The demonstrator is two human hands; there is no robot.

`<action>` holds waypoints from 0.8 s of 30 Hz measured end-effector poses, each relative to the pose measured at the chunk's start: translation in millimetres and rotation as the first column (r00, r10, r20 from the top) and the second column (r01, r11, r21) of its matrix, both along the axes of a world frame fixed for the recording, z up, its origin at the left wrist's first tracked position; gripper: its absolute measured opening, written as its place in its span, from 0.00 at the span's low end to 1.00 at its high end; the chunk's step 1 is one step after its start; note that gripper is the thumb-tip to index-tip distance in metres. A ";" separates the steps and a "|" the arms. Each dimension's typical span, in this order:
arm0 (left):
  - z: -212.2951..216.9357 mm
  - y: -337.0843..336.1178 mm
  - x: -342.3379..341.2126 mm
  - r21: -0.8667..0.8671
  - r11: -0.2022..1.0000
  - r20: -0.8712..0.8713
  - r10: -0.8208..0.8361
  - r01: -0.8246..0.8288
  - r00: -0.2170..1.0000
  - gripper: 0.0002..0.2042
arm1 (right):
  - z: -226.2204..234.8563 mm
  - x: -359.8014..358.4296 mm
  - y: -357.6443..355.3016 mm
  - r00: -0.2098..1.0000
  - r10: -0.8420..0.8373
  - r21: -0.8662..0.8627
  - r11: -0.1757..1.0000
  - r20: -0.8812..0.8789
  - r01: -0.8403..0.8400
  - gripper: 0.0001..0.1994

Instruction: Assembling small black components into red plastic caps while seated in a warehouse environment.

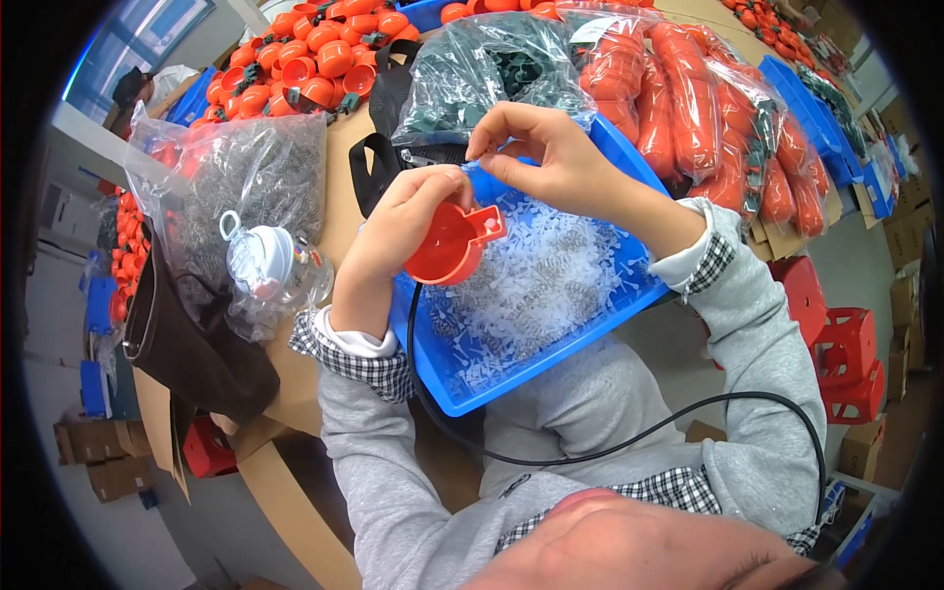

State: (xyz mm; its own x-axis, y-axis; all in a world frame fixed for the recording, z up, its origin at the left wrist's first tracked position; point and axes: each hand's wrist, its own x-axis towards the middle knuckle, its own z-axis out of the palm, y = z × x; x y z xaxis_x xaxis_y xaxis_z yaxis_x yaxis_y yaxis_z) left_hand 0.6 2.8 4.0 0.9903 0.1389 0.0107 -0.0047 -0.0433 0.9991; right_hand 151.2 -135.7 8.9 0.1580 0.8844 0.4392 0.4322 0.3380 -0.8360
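Observation:
My left hand (pixel 421 197) is closed around an orange-red plastic cup-shaped part (pixel 450 258) with a short squared tab on its right side. The cup's hollow faces up. Just above and to the right, my right hand (pixel 546 157) pinches with thumb and forefinger close to the left fingertips. A tiny pale speck shows between the two hands, too small to name. Below both hands, a blue tray (pixel 460 401) holds many small white plastic pieces (pixel 492 280) mixed with grey metal springs (pixel 546 310). The tray tilts over my lap.
A clear bag of springs (pixel 285 162) and a lidded clear bottle (pixel 265 258) stand left, beside a dark brown bag (pixel 187 334). Orange cups (pixel 324 49) pile up behind. Bags of dark green parts (pixel 501 74) and orange parts (pixel 683 98) lie beyond the tray. A black cable (pixel 590 457) crosses my lap.

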 end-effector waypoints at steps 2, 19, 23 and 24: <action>-1.3 -1.7 1.2 0.002 1.000 0.018 0.003 -0.003 1.000 0.15 | -2.9 -0.7 1.9 0.997 0.037 0.076 0.997 -0.069 -0.031 0.07; -2.6 -9.2 7.6 0.047 0.997 0.051 0.051 -0.053 0.997 0.15 | 2.5 -0.8 -6.0 0.987 -0.141 0.044 0.988 -0.081 0.145 0.06; -3.8 5.8 -3.9 0.085 0.992 0.052 0.085 -0.089 0.995 0.14 | 3.7 -7.8 7.0 0.994 -0.102 0.021 0.995 0.025 0.101 0.06; -2.1 8.1 -6.1 0.097 0.991 -0.006 0.092 -0.091 0.996 0.13 | 4.7 -10.0 8.7 0.990 -0.123 0.038 0.992 0.070 0.121 0.06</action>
